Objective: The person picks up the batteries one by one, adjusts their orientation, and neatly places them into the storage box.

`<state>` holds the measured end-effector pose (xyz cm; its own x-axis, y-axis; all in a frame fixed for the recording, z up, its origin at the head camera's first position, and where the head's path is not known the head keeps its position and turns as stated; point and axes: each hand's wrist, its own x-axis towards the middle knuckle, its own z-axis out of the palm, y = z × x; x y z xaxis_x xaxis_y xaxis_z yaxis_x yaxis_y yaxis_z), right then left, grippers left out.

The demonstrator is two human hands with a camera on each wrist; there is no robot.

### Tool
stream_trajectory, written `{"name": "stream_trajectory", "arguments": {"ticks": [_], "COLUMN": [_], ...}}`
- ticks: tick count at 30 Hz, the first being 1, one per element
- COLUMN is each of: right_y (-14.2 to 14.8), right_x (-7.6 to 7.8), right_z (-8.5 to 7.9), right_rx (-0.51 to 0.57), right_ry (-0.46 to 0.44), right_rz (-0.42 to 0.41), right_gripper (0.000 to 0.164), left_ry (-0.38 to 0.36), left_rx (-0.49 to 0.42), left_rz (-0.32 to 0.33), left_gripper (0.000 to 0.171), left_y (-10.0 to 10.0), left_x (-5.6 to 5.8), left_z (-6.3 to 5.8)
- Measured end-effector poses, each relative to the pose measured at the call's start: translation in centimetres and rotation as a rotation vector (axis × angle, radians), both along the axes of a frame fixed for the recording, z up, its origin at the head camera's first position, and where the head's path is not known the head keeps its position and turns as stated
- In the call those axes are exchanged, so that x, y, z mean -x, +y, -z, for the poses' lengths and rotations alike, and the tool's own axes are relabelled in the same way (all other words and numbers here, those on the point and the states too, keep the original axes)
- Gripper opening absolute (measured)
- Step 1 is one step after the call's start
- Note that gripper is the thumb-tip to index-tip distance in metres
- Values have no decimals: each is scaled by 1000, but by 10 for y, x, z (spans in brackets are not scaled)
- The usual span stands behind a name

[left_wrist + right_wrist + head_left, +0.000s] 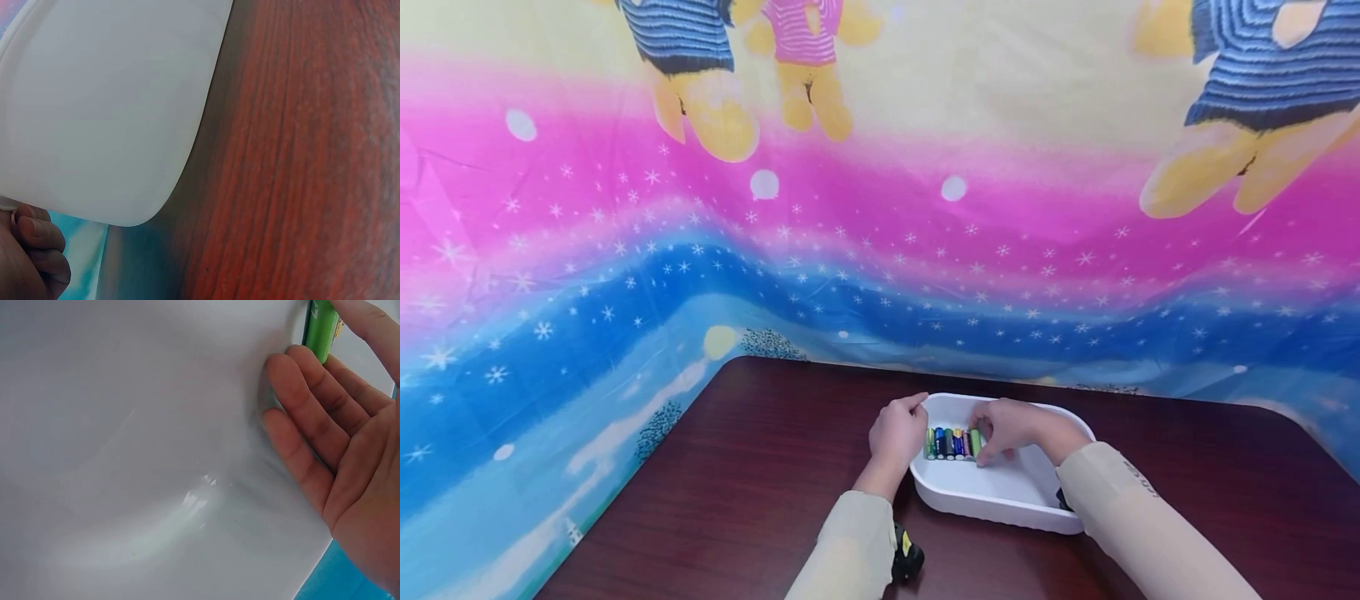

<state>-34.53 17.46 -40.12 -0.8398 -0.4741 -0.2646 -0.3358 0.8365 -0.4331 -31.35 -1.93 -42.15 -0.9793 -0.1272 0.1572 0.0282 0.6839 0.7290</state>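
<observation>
A white tray (pixel 992 504) with rounded corners stands on the dark table, and a row of small batteries (pixel 950 444) lies side by side in its left part. My left hand (pixel 898 432) grips the tray's left rim, its curled fingers (pixel 47 250) showing under the edge in the left wrist view. Inside the tray, my right hand (pixel 1011 427) pinches a green battery (pixel 322 331) at the right end of the row, thumb at one end and fingers at the other. The right wrist view shows only part of that battery.
The dark red-brown wooden table (pixel 760 467) extends around the tray. A patterned cloth (pixel 880 250) with snowflakes and bears hangs behind the table and along its left side. A black wrist device (pixel 907 557) sits at the left sleeve.
</observation>
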Motion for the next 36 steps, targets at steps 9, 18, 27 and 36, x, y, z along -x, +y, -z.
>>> {"name": "stream_trajectory", "arguments": {"ticks": [9,18,27,36], "right_y": [5,55,139,183], "right_x": [-2,-9,-32,-58], "right_z": [-19,-70,-66,-29], "right_rx": [26,217,239,232], "right_ry": [-81,-111,-30,-56], "right_rz": [24,104,121,64], "right_gripper": [53,51,41,51], "left_ry": [2,-2,-12,-8], "left_rx": [-12,-6,-13,-13], "left_rz": [-5,2,7,7], "left_gripper": [29,30,31,31], "left_y": [3,4,0,1], "left_x": [-1,-1,0,0], "left_z": [1,0,0,0]}}
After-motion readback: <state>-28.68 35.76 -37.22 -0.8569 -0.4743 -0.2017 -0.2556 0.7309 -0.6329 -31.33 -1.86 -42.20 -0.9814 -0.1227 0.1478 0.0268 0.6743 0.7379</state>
